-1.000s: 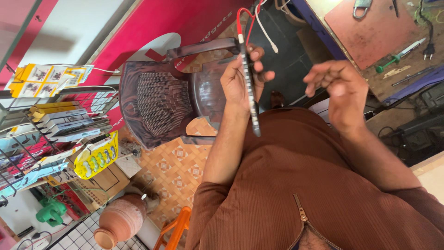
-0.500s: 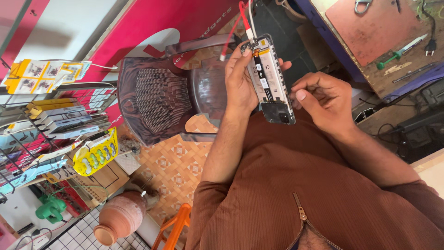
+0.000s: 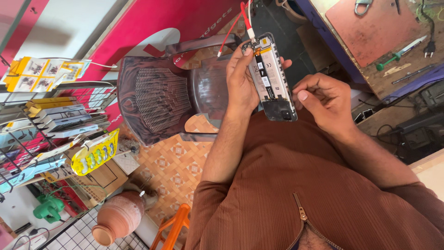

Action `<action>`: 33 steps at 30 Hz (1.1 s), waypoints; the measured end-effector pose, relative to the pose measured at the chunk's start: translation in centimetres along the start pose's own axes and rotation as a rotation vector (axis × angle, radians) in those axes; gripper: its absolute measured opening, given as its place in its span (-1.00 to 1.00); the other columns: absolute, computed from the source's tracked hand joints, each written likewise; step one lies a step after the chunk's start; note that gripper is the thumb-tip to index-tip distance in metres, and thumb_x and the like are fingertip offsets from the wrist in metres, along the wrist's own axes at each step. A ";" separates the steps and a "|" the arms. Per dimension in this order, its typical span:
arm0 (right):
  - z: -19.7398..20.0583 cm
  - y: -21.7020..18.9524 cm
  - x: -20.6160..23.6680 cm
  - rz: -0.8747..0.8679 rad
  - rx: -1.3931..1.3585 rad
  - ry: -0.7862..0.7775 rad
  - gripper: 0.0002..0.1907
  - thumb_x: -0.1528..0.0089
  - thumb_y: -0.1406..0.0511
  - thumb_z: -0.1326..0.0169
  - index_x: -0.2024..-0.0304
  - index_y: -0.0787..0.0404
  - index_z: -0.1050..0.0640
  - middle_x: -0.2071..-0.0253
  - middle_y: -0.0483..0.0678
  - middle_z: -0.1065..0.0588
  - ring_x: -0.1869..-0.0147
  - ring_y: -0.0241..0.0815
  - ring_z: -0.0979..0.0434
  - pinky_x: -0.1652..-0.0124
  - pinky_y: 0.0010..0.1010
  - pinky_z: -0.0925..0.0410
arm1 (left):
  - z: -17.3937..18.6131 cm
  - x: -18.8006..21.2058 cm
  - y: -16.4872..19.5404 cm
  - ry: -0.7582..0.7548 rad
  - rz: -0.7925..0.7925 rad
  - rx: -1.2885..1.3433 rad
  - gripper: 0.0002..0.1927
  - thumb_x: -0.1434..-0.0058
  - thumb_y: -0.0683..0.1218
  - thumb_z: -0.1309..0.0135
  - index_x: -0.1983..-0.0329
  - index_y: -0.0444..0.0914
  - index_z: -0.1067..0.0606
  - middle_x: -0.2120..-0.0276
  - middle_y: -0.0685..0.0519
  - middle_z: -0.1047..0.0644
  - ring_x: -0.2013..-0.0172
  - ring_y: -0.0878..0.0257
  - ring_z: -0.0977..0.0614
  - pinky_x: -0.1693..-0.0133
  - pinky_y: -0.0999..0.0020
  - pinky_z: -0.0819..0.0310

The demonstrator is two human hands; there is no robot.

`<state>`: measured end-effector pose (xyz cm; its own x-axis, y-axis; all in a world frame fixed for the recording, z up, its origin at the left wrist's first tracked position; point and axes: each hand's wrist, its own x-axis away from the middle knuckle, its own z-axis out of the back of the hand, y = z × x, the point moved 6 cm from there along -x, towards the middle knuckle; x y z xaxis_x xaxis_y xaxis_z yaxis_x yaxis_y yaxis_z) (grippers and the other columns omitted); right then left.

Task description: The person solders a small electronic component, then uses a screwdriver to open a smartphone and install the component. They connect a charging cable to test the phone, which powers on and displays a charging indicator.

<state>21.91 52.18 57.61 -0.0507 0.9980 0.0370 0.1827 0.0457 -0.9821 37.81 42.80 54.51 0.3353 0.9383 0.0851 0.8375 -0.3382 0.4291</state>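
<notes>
My left hand (image 3: 240,81) holds a phone with its back cover off (image 3: 273,76), upright in front of my chest, so the battery and circuit boards face me. Red and white wires (image 3: 233,25) run from the phone's top end up out of view. My right hand (image 3: 323,99) is just right of the phone. Its fingers are curled in and its thumb tip sits close to the phone's right edge. I see nothing between its fingers. My brown zipped shirt (image 3: 323,194) fills the lower part of the view.
A dark brown plastic chair (image 3: 157,102) stands on the patterned tile floor behind my hands. A wire rack of packaged accessories (image 3: 55,120) is at left, with a clay pot (image 3: 118,215) and an orange stool (image 3: 173,229) below. At upper right, a workbench holds a red mat (image 3: 374,28) and a green-handled screwdriver (image 3: 400,50).
My left hand turned the phone from edge-on until its open back faces me. My right hand came in from the right and closed up beside it.
</notes>
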 end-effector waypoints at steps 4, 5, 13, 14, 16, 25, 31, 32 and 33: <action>0.3 0.3 0.1 -0.007 0.030 0.013 -0.93 -0.43 0.49 0.01 0.08 0.41 -0.50 0.17 -0.01 -0.54 0.17 -0.36 -0.54 0.16 -0.53 -0.43 | -0.2 0.1 0.1 0.011 -0.029 -0.064 -0.77 -0.55 -0.12 0.15 -0.08 -0.40 -0.40 0.16 -0.23 -0.61 0.19 -0.05 -0.72 0.03 -0.15 -0.68; 0.3 0.3 0.2 -0.012 0.030 0.016 -0.93 -0.43 0.49 0.01 0.08 0.41 -0.50 0.17 -0.01 -0.54 0.17 -0.36 -0.54 0.16 -0.53 -0.43 | -0.2 0.1 0.1 0.015 -0.036 -0.081 -0.77 -0.55 -0.12 0.15 -0.08 -0.40 -0.40 0.17 -0.23 -0.61 0.19 -0.05 -0.72 0.04 -0.14 -0.68; 0.4 0.8 0.0 -0.022 0.006 0.007 -0.93 -0.44 0.48 0.01 0.07 0.40 -0.50 0.18 -0.01 -0.54 0.19 -0.35 -0.53 0.17 -0.52 -0.41 | -0.1 0.4 0.3 0.028 -0.052 -0.122 -0.76 -0.55 -0.13 0.15 -0.06 -0.43 -0.40 0.19 -0.22 -0.61 0.21 -0.06 -0.72 0.07 -0.11 -0.69; 0.4 0.8 0.0 -0.019 0.007 0.007 -0.92 -0.43 0.47 0.00 0.07 0.40 -0.50 0.18 -0.01 -0.54 0.19 -0.34 -0.53 0.17 -0.52 -0.41 | 0.2 0.3 0.2 0.025 -0.054 -0.114 -0.76 -0.54 -0.13 0.15 -0.05 -0.44 -0.40 0.19 -0.21 -0.61 0.22 -0.06 -0.72 0.07 -0.11 -0.70; 0.4 0.8 0.0 -0.016 0.008 0.007 -0.92 -0.43 0.47 0.00 0.07 0.40 -0.50 0.17 0.00 -0.54 0.18 -0.32 -0.53 0.16 -0.50 -0.41 | 1.0 0.2 -0.2 0.012 0.025 0.042 -0.76 -0.52 -0.13 0.17 -0.05 -0.42 -0.39 0.21 -0.18 -0.59 0.20 -0.03 -0.72 0.04 -0.14 -0.70; 0.3 0.9 -0.1 -0.023 -0.052 -0.007 -0.92 -0.42 0.46 0.01 0.06 0.37 -0.50 0.18 0.01 -0.54 0.18 -0.30 -0.52 0.14 -0.48 -0.40 | 3.7 -0.6 -1.5 -0.086 0.178 0.704 -0.76 -0.50 -0.19 0.15 -0.12 -0.47 -0.35 0.06 -0.06 -0.45 -0.04 0.12 -0.65 -0.31 -0.09 -0.48; 0.4 0.9 -0.2 -0.019 -0.046 -0.016 -0.91 -0.43 0.45 0.01 0.05 0.36 -0.50 0.18 0.01 -0.54 0.19 -0.31 -0.52 0.15 -0.48 -0.40 | 1.4 -0.1 -0.4 -0.252 -0.043 0.509 -0.79 -0.52 -0.14 0.11 -0.05 -0.36 -0.47 -0.04 0.02 -0.49 -0.43 0.09 -0.37 -0.45 -0.59 0.09; 0.4 0.9 -0.2 -0.020 -0.037 -0.015 -0.91 -0.43 0.45 0.01 0.05 0.36 -0.50 0.18 0.00 -0.54 0.19 -0.31 -0.52 0.15 -0.49 -0.40 | 0.8 -0.1 -0.4 -0.283 -0.050 0.476 -0.76 -0.49 -0.13 0.10 -0.07 -0.33 -0.50 -0.09 0.02 -0.50 -0.50 0.07 -0.30 -0.43 -0.63 0.16; 0.5 0.8 -0.1 -0.024 -0.029 -0.013 -0.91 -0.43 0.44 0.01 0.05 0.36 -0.50 0.18 0.00 -0.55 0.19 -0.31 -0.52 0.15 -0.49 -0.41 | 0.5 -0.1 -0.5 -0.265 -0.038 0.437 -0.74 -0.51 -0.10 0.11 -0.07 -0.34 -0.50 -0.09 0.03 -0.49 -0.51 0.09 -0.25 -0.42 -0.64 0.15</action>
<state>21.59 52.08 56.72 -0.0683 0.9960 0.0578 0.2095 0.0710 -0.9752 37.63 42.86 53.84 0.3517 0.9190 -0.1783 0.9343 -0.3563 0.0062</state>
